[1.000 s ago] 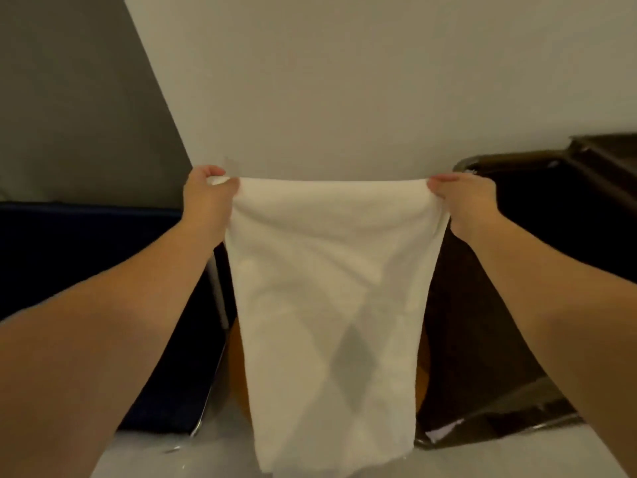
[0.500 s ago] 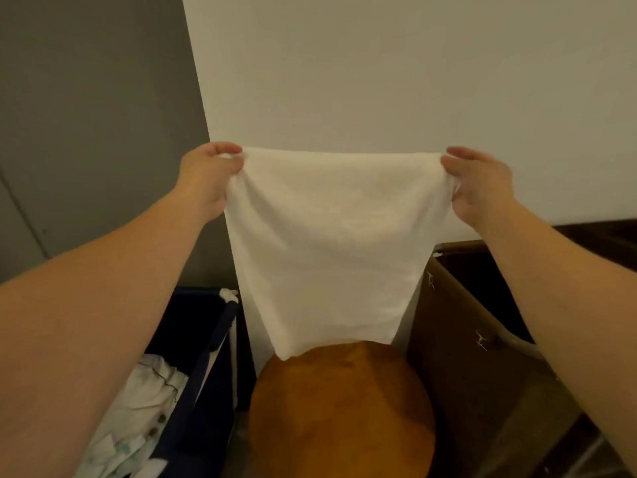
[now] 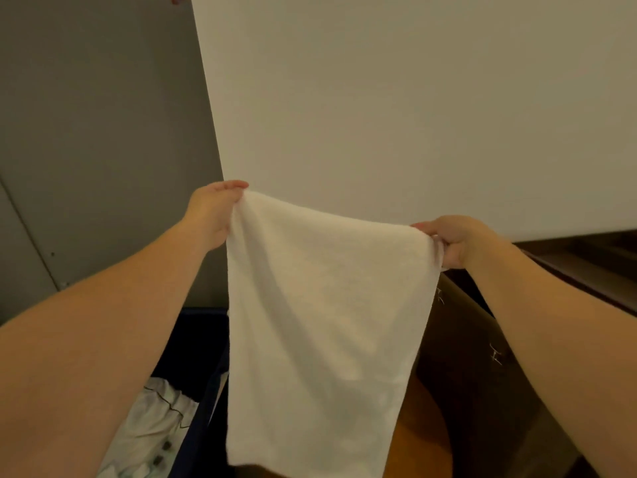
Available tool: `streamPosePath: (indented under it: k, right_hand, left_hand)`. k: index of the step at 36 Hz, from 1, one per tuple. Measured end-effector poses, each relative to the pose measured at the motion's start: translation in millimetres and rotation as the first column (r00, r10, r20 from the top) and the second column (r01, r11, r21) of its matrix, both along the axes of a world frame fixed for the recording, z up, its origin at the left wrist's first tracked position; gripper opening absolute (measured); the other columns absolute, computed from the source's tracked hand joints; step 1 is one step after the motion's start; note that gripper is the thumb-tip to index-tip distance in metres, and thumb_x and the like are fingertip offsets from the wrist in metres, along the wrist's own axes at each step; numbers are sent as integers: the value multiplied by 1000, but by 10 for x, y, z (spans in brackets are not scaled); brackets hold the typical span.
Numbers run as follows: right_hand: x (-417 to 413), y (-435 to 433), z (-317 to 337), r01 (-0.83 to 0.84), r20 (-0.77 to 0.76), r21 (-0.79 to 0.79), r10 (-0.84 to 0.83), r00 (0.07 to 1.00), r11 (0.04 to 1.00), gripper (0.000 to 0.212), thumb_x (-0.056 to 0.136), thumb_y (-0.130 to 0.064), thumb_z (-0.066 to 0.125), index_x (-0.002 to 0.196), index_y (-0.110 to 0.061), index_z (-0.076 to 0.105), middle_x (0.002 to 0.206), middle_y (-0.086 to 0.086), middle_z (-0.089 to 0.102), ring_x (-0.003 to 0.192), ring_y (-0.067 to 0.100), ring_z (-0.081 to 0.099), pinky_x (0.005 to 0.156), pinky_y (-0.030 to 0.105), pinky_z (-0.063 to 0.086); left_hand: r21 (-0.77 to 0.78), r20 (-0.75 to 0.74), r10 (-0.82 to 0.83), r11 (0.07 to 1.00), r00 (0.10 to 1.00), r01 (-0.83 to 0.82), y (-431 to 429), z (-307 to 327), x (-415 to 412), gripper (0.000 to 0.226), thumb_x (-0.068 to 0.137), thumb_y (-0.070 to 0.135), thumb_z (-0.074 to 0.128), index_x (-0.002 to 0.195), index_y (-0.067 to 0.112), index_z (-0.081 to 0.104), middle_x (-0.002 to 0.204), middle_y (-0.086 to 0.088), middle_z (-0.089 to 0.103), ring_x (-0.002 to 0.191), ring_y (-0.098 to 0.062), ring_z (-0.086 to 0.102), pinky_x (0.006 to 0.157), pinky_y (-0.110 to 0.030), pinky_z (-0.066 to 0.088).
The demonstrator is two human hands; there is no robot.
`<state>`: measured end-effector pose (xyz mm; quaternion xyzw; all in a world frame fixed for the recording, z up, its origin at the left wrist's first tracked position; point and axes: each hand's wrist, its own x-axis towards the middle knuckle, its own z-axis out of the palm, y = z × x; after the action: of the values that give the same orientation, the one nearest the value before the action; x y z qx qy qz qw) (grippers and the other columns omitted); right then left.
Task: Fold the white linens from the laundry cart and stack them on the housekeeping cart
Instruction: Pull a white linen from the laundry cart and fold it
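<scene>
A white towel (image 3: 327, 322) hangs in the air in front of me, held up by its two top corners. My left hand (image 3: 212, 212) pinches the top left corner. My right hand (image 3: 455, 241) pinches the top right corner, a little lower than the left, so the top edge slopes down to the right. The towel's lower edge reaches the bottom of the view. Below left stands the dark blue laundry cart (image 3: 206, 401) with crumpled pale linen (image 3: 155, 426) inside. The dark brown housekeeping cart (image 3: 482, 374) stands at the right.
A round orange-brown wooden top (image 3: 420, 436) shows behind the towel, between the two carts. A pale wall (image 3: 413, 115) is straight ahead and a grey wall panel (image 3: 103, 150) at the left.
The towel now hangs much longer than half a second ago. My right hand has dropped lower than my left, tilting the top edge. The view has also shifted.
</scene>
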<state>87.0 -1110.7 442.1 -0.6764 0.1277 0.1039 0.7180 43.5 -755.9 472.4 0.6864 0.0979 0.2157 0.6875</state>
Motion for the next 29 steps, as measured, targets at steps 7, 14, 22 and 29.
streamPosePath:
  k: [7,14,22,29]
  right_hand:
    - [94,88,-12,79,276,208,-136,951,975,18,87,9,57,88,-7,67,98,9,62,92,22,61,76,28,52]
    - [94,75,172,97,407,240,-191,893,966,19,78,7,67,83,-11,71,95,5,67,95,19,61,81,25,52]
    - [119,-71,416,194,543,177,-260,798,965,26,75,5,69,73,-20,74,89,2,69,94,20,63,89,30,52]
    - [44,-191,468,187,551,181,-257,794,966,28,77,11,63,80,-16,71,95,5,65,92,22,62,85,31,54]
  left_hand:
    - [26,-144,22,999,989,-18,205,-17,-10,25,91,8,63,114,19,68,111,-5,63,101,-20,61,85,-31,50]
    - [-65,12,124,990,992,-123,213,21,-60,14,90,7,64,96,20,63,100,-3,64,85,-12,61,75,-27,52]
    - [-223,118,122,970,986,-93,-32,90,-40,9,87,10,68,91,18,67,95,-1,67,85,-12,64,73,-25,56]
    - [-249,104,95,966,990,-66,-148,48,-24,10,91,7,63,90,17,66,96,-2,65,85,-12,63,67,-21,54]
